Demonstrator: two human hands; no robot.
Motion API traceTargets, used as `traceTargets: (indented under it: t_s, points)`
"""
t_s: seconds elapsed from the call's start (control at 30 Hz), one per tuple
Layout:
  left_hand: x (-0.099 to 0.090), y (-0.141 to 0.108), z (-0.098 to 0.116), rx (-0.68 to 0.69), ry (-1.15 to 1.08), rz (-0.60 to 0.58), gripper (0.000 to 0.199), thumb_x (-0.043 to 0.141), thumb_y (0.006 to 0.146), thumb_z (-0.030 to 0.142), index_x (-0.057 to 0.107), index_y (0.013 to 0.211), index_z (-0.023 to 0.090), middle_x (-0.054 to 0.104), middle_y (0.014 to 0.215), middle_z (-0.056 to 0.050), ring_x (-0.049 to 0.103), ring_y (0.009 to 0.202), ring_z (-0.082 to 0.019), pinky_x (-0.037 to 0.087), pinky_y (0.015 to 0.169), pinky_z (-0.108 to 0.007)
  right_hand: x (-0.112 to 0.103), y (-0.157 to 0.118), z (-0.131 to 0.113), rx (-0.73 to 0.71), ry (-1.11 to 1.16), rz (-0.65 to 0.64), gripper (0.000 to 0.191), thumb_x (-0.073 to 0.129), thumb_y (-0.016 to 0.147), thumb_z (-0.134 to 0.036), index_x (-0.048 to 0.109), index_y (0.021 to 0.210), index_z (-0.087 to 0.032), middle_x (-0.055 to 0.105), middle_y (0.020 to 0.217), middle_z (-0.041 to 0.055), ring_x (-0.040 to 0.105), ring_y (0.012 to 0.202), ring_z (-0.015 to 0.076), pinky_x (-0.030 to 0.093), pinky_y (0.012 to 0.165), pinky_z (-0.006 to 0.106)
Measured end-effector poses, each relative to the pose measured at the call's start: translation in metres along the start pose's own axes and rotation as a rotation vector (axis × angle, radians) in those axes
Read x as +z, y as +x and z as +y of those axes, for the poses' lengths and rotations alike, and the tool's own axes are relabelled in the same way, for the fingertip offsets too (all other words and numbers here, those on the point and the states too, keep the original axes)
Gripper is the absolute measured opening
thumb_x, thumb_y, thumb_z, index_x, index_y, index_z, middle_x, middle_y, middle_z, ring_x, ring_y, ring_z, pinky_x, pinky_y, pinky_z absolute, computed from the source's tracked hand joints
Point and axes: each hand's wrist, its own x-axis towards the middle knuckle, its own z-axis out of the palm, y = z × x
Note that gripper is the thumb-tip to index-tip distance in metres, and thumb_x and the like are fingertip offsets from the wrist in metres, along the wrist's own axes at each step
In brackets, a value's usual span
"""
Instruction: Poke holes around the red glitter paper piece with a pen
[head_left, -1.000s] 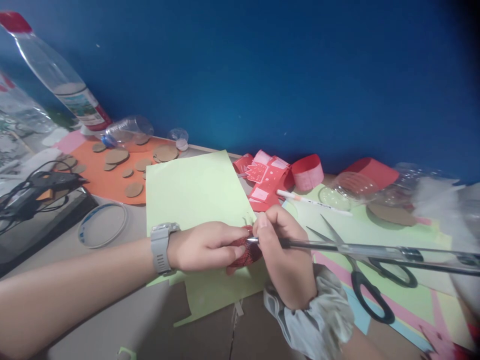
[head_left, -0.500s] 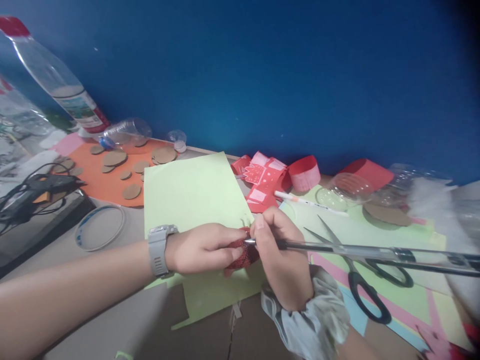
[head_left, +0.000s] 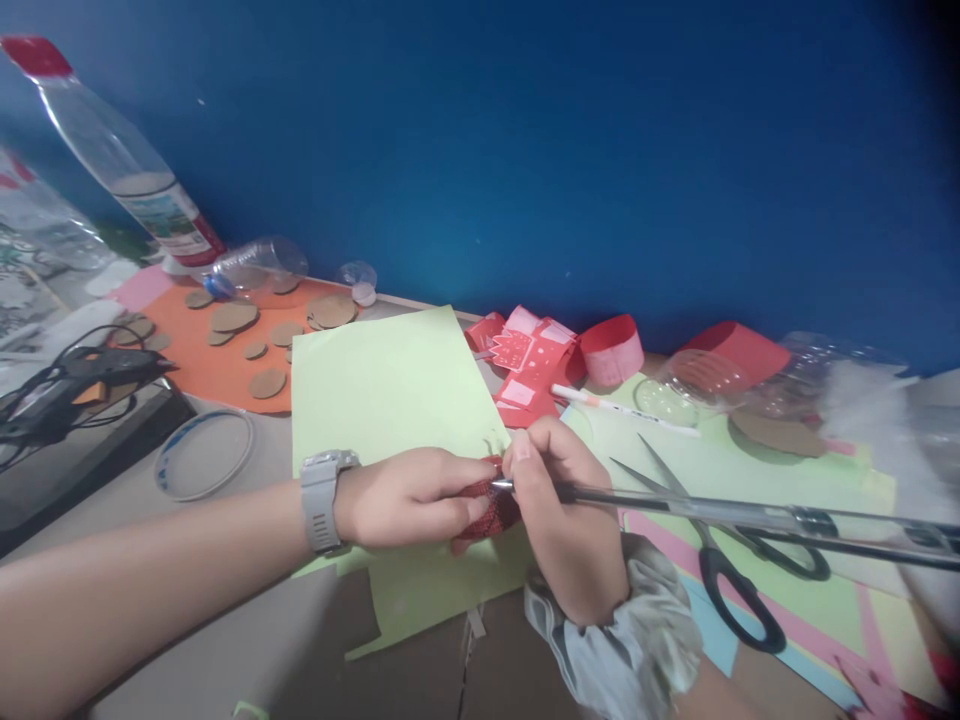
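My left hand [head_left: 416, 497], with a grey watch on its wrist, is closed on a small red piece with a dark criss-cross pattern [head_left: 491, 515]. Between the thumb and fingers of my right hand [head_left: 566, 510] is a pen [head_left: 675, 505], its metal tip pointing left at the red piece; I cannot tell whether the tip touches it. The pen's clear barrel runs off to the right edge. Under both hands lies a pale green sheet [head_left: 382, 385], cut unevenly along its near side. Part of the red piece is hidden by my fingers.
Black-handled scissors [head_left: 742, 595] lie part-open on coloured paper at right. Behind are red paper shapes [head_left: 536, 360] and a white marker [head_left: 622, 410]. Cardboard discs [head_left: 234, 317] rest on orange paper [head_left: 187, 370]. A tape ring [head_left: 204, 455], black cables [head_left: 82, 380] and bottles [head_left: 150, 200] stand left.
The whole view has shifted very slightly, so things appear a little further right and down. Both hands keep the same hold, and the pen's far end sits slightly lower.
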Motion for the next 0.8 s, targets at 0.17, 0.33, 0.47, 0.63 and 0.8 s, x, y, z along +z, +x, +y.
traceTargets:
  t_s: [0.17,0.33,0.47,0.63,0.8]
  points:
    - [-0.0003,0.0003,0.0016,0.016,-0.011,0.004,0.022,0.031,0.099,0.024,0.045,0.084,0.016,0.057,0.072,-0.003,0.054,0.066,-0.012,0.044,0.069,-0.021,0.0005,0.0007,-0.0006,0.008,0.004,0.014,0.029,0.043,0.091,-0.023,0.036,0.063,-0.021,0.034,0.056,-0.0054,0.033,0.051,0.0097,0.031,0.047,0.023]
    - [-0.0004,0.0002,0.0010,-0.001,-0.015,0.000,0.021,0.031,0.099,0.024,0.044,0.085,0.016,0.057,0.072,-0.003,0.054,0.066,-0.012,0.045,0.070,-0.021,0.0000,0.0014,0.0006,-0.005,0.014,0.005,0.028,0.043,0.092,-0.023,0.037,0.064,-0.021,0.036,0.057,-0.0052,0.035,0.052,0.0096,0.032,0.048,0.022]
    - [-0.0004,-0.0001,0.0007,-0.014,-0.005,0.003,0.021,0.031,0.099,0.024,0.044,0.084,0.016,0.057,0.072,-0.003,0.055,0.066,-0.013,0.045,0.070,-0.021,0.0004,0.0017,0.0013,0.002,0.016,0.009,0.029,0.043,0.092,-0.025,0.037,0.064,-0.021,0.036,0.057,-0.0053,0.035,0.051,0.0096,0.032,0.048,0.023]
    - [-0.0003,0.0000,0.0016,0.005,-0.010,0.009,0.023,0.030,0.099,0.026,0.045,0.085,0.015,0.056,0.071,-0.003,0.055,0.067,-0.013,0.046,0.070,-0.022,0.0008,0.0007,0.0010,0.006,0.009,0.010,0.028,0.042,0.092,-0.024,0.038,0.064,-0.021,0.037,0.057,-0.0050,0.035,0.052,0.0097,0.032,0.049,0.023]
    - [0.0015,-0.0007,-0.0002,-0.003,-0.016,0.018,0.022,0.031,0.099,0.027,0.046,0.087,0.015,0.058,0.072,-0.003,0.057,0.065,-0.013,0.047,0.071,-0.023,0.0010,0.0010,0.0017,0.009,0.006,0.011,0.028,0.042,0.092,-0.024,0.038,0.064,-0.021,0.036,0.057,-0.0052,0.035,0.052,0.0098,0.032,0.049,0.023]
